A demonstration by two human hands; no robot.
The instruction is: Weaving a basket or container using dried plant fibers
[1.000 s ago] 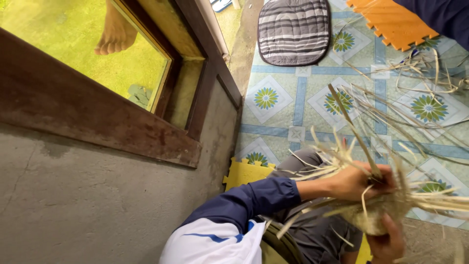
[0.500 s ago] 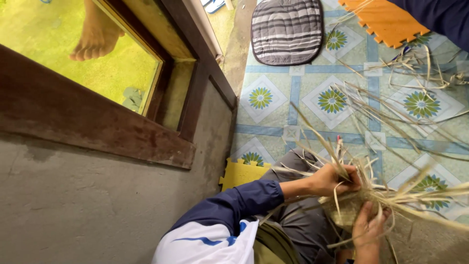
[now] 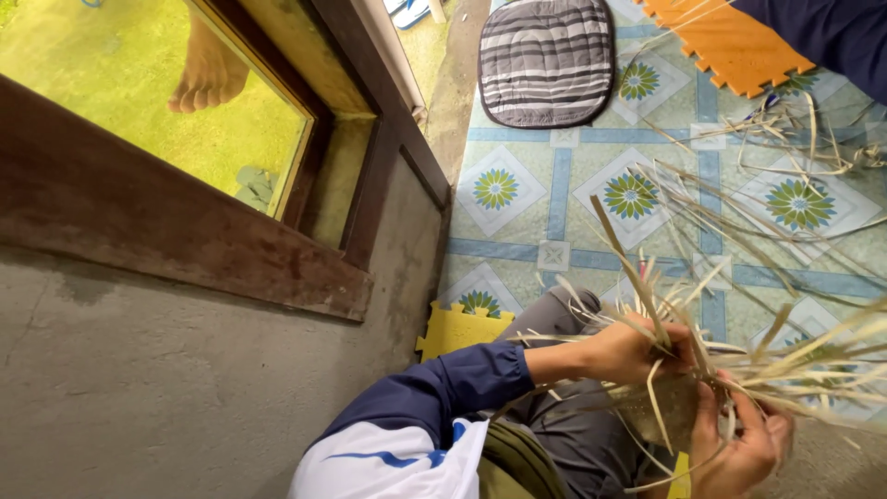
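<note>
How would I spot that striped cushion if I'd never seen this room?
Start at the patterned tile floor with its green flower medallions. Near the top, by the doorway, lies the cushion. It is a soft square with grey and dark stripes, unlike the flat orange foam mat beside it.

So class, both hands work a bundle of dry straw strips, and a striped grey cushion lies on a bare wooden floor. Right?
Not quite. The head view shows the striped grey cushion lying on a patterned tile floor, blue with green flower motifs, not bare wood. Both hands do work the straw strips.
</note>
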